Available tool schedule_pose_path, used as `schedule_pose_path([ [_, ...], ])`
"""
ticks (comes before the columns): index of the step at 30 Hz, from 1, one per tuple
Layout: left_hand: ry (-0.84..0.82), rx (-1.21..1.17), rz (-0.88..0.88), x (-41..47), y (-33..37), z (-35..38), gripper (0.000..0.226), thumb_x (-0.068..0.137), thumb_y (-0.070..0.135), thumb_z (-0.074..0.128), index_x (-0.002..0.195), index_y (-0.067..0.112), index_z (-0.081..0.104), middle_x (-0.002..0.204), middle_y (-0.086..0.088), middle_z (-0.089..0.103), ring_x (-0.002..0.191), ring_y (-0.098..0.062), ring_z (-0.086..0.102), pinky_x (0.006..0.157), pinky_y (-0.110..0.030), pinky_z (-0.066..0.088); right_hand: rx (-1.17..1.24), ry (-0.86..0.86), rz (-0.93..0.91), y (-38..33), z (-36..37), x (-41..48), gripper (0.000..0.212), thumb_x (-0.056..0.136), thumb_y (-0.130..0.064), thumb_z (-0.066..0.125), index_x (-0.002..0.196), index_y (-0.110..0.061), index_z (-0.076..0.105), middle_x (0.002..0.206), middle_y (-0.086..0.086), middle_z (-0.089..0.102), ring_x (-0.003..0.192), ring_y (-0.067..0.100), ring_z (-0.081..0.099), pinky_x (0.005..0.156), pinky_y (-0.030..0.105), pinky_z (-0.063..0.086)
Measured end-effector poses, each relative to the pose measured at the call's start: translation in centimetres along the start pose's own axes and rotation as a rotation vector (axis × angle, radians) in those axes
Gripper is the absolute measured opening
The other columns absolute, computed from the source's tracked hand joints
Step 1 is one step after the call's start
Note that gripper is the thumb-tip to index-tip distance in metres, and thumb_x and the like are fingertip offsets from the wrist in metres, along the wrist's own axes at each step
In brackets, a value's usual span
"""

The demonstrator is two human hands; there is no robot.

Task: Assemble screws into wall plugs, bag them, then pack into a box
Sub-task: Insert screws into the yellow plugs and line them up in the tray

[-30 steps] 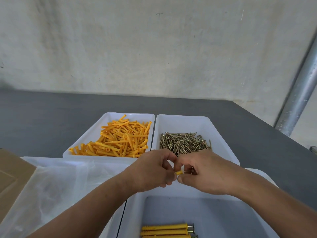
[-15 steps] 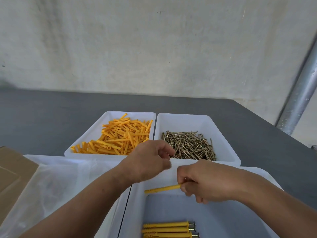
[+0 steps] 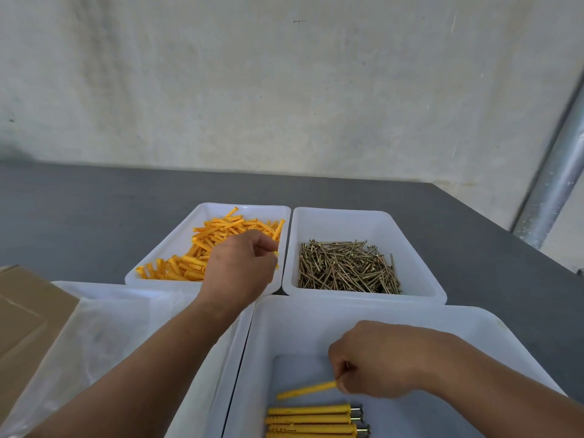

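My right hand (image 3: 376, 361) is low inside the near white tray (image 3: 493, 330), fingers shut on an assembled yellow plug with its screw (image 3: 308, 390), held just above a row of finished plug-and-screw pieces (image 3: 311, 420). My left hand (image 3: 240, 267) reaches over the far left tray (image 3: 177, 245) of loose orange wall plugs (image 3: 218, 235), fingers curled around a plug at its right side; the grip is partly hidden. The far right tray (image 3: 407, 238) holds a heap of brass screws (image 3: 346, 267).
A clear plastic bag (image 3: 104, 336) lies in a white tray at near left. A brown cardboard box (image 3: 25, 314) sits at the left edge. The grey table (image 3: 94, 213) runs back to a pale wall; a metal pole (image 3: 556, 172) stands at right.
My right hand carried the assembled plug down into the near tray. My left hand let go of it and moved forward over the orange plugs.
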State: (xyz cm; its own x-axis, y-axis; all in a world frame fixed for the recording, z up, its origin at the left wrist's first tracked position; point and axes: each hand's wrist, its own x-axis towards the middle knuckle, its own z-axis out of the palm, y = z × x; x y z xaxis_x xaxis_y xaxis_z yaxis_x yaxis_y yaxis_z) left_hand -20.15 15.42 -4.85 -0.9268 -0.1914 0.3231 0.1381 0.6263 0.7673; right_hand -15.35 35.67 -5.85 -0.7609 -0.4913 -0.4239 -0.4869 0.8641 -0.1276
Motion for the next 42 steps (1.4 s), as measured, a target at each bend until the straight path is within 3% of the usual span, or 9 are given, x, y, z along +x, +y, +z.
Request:
schedule_pose_path([
  [4, 0.068, 0.155, 0.004, 0.4, -0.6, -0.1, 0.017, 0.084, 0.020, 0.063, 0.097, 0.027, 0.070, 0.094, 0.008, 0.064, 0.083, -0.008, 0.057, 0.061, -0.019, 0.037, -0.058, -0.025, -0.015, -0.4, 0.2, 0.0, 0.024, 0.097, -0.030, 0.052, 0.112, -0.018, 0.065, 0.116, -0.001, 0.062, 0.086, 0.010, 0.043, 0.053, 0.015, 0.026],
  [8, 0.075, 0.293, -0.005, 0.5, -1.2, -0.1, 0.019, 0.085, 0.027, 0.063, 0.104, 0.028, 0.067, 0.116, 0.001, 0.050, 0.094, -0.013, 0.048, 0.073, -0.025, 0.035, -0.084, -0.044, -0.019, -0.7, 0.4, 0.0, 0.025, 0.096, -0.030, 0.053, 0.112, -0.016, 0.066, 0.117, 0.001, 0.063, 0.098, 0.016, 0.054, 0.053, 0.015, 0.026],
  [18, -0.041, 0.494, -0.063, 0.4, -2.1, 0.1, 0.032, 0.088, 0.044, 0.057, 0.116, 0.029, 0.065, 0.123, -0.002, 0.054, 0.112, -0.023, 0.052, 0.095, -0.040, 0.042, -0.044, -0.019, -0.046, -0.3, 0.5, 0.3, 0.022, 0.091, -0.033, 0.057, 0.109, -0.025, 0.067, 0.113, -0.006, 0.064, 0.103, 0.013, 0.057, 0.069, 0.024, 0.039],
  [20, -0.064, 0.497, -0.078, 0.4, -2.2, 0.2, 0.031, 0.089, 0.046, 0.055, 0.113, 0.030, 0.066, 0.121, -0.001, 0.056, 0.109, -0.023, 0.053, 0.095, -0.042, 0.044, -0.021, 0.093, -0.073, -0.2, 0.2, 0.1, 0.019, 0.089, -0.036, 0.057, 0.100, -0.025, 0.069, 0.097, -0.010, 0.067, 0.087, 0.005, 0.058, 0.066, 0.020, 0.040],
  [23, -0.101, 0.499, -0.095, 0.5, -2.3, 0.3, 0.032, 0.089, 0.051, 0.053, 0.110, 0.030, 0.067, 0.115, 0.002, 0.058, 0.105, -0.021, 0.054, 0.094, -0.044, 0.045, 0.117, 0.485, -0.088, 0.0, -1.1, 0.2, 0.026, 0.087, -0.050, 0.056, 0.076, -0.027, 0.062, 0.065, -0.015, 0.059, 0.060, -0.001, 0.053, 0.056, 0.017, 0.039],
  [27, -0.119, 0.525, -0.094, 0.6, -2.6, 0.5, 0.031, 0.089, 0.053, 0.050, 0.100, 0.030, 0.067, 0.108, 0.003, 0.056, 0.101, -0.021, 0.053, 0.094, -0.045, 0.045, 0.167, 0.899, 0.010, 1.9, -2.2, 1.3, 0.039, 0.087, -0.061, 0.039, 0.071, -0.029, 0.054, 0.076, -0.011, 0.052, 0.071, 0.004, 0.051, 0.063, 0.027, 0.040],
  [31, -0.127, 0.562, -0.078, 0.6, -2.8, 0.8, 0.034, 0.090, 0.056, 0.046, 0.098, 0.029, 0.065, 0.101, 0.003, 0.051, 0.094, -0.019, 0.048, 0.090, -0.041, 0.042, 0.126, 0.809, 0.227, 4.5, -1.3, 2.2, 0.050, 0.093, -0.064, 0.027, 0.074, -0.027, 0.054, 0.085, -0.010, 0.049, 0.081, 0.008, 0.049, 0.065, 0.028, 0.037],
  [37, -0.131, 0.566, -0.059, 0.7, -2.9, 0.9, 0.031, 0.091, 0.055, 0.044, 0.097, 0.030, 0.061, 0.099, 0.005, 0.055, 0.092, -0.018, 0.049, 0.087, -0.040, 0.041, 0.148, 0.661, 0.333, 6.0, -0.4, 3.2, 0.066, 0.095, -0.065, 0.009, 0.064, -0.021, 0.047, 0.070, -0.004, 0.055, 0.073, 0.015, 0.054, 0.064, 0.032, 0.043],
  [42, -0.133, 0.559, -0.053, 0.7, -2.7, 0.8, 0.028, 0.091, 0.053, 0.046, 0.090, 0.029, 0.061, 0.093, 0.006, 0.057, 0.095, -0.019, 0.053, 0.088, -0.040, 0.043, 0.131, 0.542, 0.378, 6.2, -0.3, 3.6, 0.075, 0.091, -0.070, 0.001, 0.093, -0.033, 0.066, 0.088, -0.008, 0.062, 0.091, 0.017, 0.057, 0.072, 0.033, 0.043],
])
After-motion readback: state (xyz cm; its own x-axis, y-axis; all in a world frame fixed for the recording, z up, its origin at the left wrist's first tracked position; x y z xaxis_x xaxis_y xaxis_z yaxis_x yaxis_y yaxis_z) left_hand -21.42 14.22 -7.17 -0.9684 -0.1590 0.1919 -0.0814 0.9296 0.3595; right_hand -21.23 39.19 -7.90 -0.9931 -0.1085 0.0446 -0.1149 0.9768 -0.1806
